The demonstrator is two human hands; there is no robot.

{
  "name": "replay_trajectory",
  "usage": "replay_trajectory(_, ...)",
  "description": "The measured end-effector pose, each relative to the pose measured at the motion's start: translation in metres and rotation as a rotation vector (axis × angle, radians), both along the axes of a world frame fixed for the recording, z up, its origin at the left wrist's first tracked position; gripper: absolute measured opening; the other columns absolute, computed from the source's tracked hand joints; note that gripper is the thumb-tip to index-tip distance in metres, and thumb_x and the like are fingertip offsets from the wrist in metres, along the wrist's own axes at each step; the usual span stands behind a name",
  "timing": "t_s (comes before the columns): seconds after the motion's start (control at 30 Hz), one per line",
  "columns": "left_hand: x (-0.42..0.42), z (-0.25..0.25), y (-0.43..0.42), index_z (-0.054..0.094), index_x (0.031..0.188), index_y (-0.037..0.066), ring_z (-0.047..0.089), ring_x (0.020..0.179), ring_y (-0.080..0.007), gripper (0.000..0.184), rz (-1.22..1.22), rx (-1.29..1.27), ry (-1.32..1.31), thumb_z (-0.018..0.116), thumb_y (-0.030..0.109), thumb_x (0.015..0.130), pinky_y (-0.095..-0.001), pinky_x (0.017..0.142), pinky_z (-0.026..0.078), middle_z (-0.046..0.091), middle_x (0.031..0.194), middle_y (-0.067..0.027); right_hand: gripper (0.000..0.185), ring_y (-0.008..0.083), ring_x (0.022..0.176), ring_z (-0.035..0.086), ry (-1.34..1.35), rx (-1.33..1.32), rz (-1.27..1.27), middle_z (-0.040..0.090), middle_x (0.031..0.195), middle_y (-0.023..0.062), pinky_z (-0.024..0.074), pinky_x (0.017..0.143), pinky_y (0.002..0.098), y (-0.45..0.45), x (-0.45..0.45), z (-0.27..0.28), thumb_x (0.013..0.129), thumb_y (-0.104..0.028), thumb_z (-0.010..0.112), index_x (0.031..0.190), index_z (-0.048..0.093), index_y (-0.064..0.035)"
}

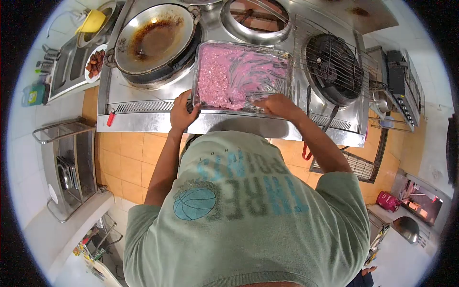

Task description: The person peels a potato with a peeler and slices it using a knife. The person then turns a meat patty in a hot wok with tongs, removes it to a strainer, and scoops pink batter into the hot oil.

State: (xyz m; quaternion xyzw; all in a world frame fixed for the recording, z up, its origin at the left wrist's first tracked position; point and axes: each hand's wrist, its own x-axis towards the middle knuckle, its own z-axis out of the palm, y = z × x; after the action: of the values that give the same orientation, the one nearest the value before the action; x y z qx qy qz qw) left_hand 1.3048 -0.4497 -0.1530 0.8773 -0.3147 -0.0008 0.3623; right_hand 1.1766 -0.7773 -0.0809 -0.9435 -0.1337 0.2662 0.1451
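A rectangular metal tray (290, 71) lies on the stove top in front of me. Pink, lumpy mixture (215, 79) is heaped thick in its left part and smeared thin with streaks over the right. My left hand (183, 113) grips the tray's near left corner, thumb along the front side. Over the tray's near right edge, my right hand (278, 106) is closed, fingers pointing left into the mixture. Something thin seems to be at its fingertips, but I cannot make out what it is.
A stained wok (160, 40) sits on the left burner, close to the tray. To the right, a wire rack (334, 52) covers a black burner (332, 71). A plate of brown food pieces (94, 63) stands by the sink (67, 71). A long handle (330, 118) reaches the stove's front edge.
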Motion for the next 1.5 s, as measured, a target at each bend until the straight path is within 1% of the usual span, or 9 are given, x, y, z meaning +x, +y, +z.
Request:
replay_trajectory(0.2, -0.002, -0.003, 0.000, 0.053, 0.121, 0.005, 0.055, 0.105, -0.0350, 0.048, 0.035, -0.046, -0.020, 0.064, 0.025, 0.080, -0.0405, 0.090, 0.045, 0.058, 0.116, -0.0169, 0.044, 0.0363, 0.081, 0.064, -0.130, -0.222, -0.372, 0.065, 0.089, 0.0194, 0.0520, 0.074, 0.0481, -0.028, -0.015, -0.023, 0.085, -0.016, 0.053, 0.128, 0.054, -0.0270)
replay_trajectory(0.3, -0.003, -0.004, 0.000, 0.053, 0.121, 0.005, 0.055, 0.105, -0.0349, 0.047, 0.043, -0.033, -0.061, 0.064, 0.025, 0.080, -0.0404, 0.089, 0.046, 0.058, 0.115, -0.0171, 0.046, 0.0336, 0.081, 0.063, -0.145, -0.006, -0.250, 0.064, 0.080, 0.0157, 0.0496, 0.072, 0.0467, -0.006, -0.025, -0.046, 0.084, -0.019, 0.058, 0.129, 0.053, -0.0260)
replay_trajectory(0.4, -0.001, -0.008, 0.001, 0.053, 0.121, 0.005, 0.055, 0.104, -0.0346, 0.047, 0.011, -0.074, -0.098, 0.064, 0.024, 0.080, -0.0402, 0.087, 0.047, 0.058, 0.116, -0.0165, 0.045, 0.0372, 0.081, 0.064, -0.062, 0.029, -0.186, 0.064, 0.089, 0.0223, 0.0519, 0.075, 0.0483, 0.012, -0.031, -0.030, 0.086, -0.020, 0.054, 0.131, 0.050, -0.0273)
replay_trajectory(0.53, -0.001, -0.012, 0.003, 0.053, 0.121, 0.005, 0.055, 0.103, -0.0344, 0.047, 0.021, -0.061, -0.079, 0.064, 0.022, 0.079, -0.0399, 0.087, 0.047, 0.059, 0.115, -0.0165, 0.043, 0.0369, 0.087, 0.063, -0.058, -0.094, -0.493, 0.064, 0.099, 0.0216, 0.0508, 0.078, 0.0482, 0.003, -0.039, -0.025, 0.086, -0.019, 0.055, 0.129, 0.052, -0.0265)
replay_trajectory(0.67, -0.001, -0.013, 0.002, 0.053, 0.121, 0.005, 0.056, 0.103, -0.0342, 0.046, 0.016, -0.062, -0.049, 0.064, 0.020, 0.079, -0.0403, 0.087, 0.047, 0.059, 0.114, -0.0159, 0.040, 0.0367, 0.086, 0.063, -0.076, 0.051, -0.271, 0.066, 0.094, 0.0193, 0.0504, 0.075, 0.0488, 0.004, -0.060, -0.045, 0.086, -0.020, 0.056, 0.126, 0.055, -0.0204)
replay_trajectory(0.93, -0.002, -0.013, 0.002, 0.052, 0.122, 0.006, 0.055, 0.104, -0.0330, 0.047, 0.027, 0.006, 0.032, 0.063, 0.020, 0.079, -0.0397, 0.087, 0.047, 0.058, 0.116, -0.0141, 0.040, 0.0363, 0.074, 0.064, -0.215, -0.094, -0.511, 0.066, 0.080, 0.0162, 0.0505, 0.068, 0.0473, 0.017, -0.049, -0.048, 0.081, -0.017, 0.056, 0.121, 0.060, -0.0201)
replay_trajectory(1.07, 0.000, -0.015, 0.001, 0.052, 0.121, 0.005, 0.055, 0.104, -0.0330, 0.046, 0.021, 0.017, 0.022, 0.063, 0.019, 0.079, -0.0397, 0.086, 0.047, 0.057, 0.116, -0.0148, 0.041, 0.0375, 0.077, 0.063, -0.317, 0.127, -0.412, 0.066, 0.082, 0.0170, 0.0514, 0.072, 0.0461, 0.035, -0.059, -0.053, 0.080, -0.019, 0.056, 0.120, 0.060, -0.0187)
replay_trajectory(1.23, 0.001, -0.016, 0.003, 0.053, 0.120, 0.003, 0.055, 0.103, -0.0337, 0.045, -0.001, -0.011, 0.002, 0.062, 0.018, 0.079, -0.0400, 0.087, 0.047, 0.058, 0.115, -0.0157, 0.038, 0.0399, 0.074, 0.063, -0.291, -0.023, -0.829, 0.065, 0.083, 0.0207, 0.0507, 0.067, 0.0507, 0.014, -0.078, -0.046, 0.081, -0.016, 0.054, 0.118, 0.059, -0.0138)
replay_trajectory(1.5, 0.000, -0.017, 0.001, 0.054, 0.118, 0.003, 0.057, 0.100, -0.0321, 0.043, 0.016, -0.022, -0.021, 0.063, 0.013, 0.077, -0.0392, 0.084, 0.048, 0.058, 0.113, -0.0150, 0.039, 0.0378, 0.081, 0.062, -0.119, 0.094, -0.676, 0.064, 0.089, 0.0208, 0.0505, 0.073, 0.0474, 0.051, -0.079, -0.040, 0.083, -0.022, 0.053, 0.120, 0.058, -0.0148)
